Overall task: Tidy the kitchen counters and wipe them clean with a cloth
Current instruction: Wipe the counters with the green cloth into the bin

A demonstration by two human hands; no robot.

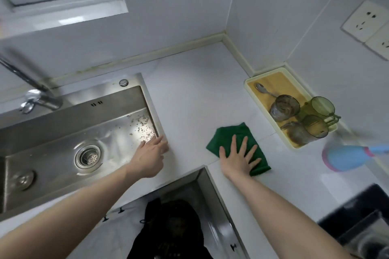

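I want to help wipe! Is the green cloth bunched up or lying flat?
Flat. The green cloth lies spread on the counter, right hand pressing it open-palmed.

A sink [63, 143] is set into the bench [189, 94] at the left, with the faucet [31, 99] behind it. The left hand [150, 157] rests on the sink's right rim. To its right, the right hand [237, 160] lies flat on a cloth [233, 132]. Farther right, against the wall, a tray [259, 99] holds a spoon [263, 89] and cups [284, 109]. A spray bottle [347, 157] stands in front of the tray.
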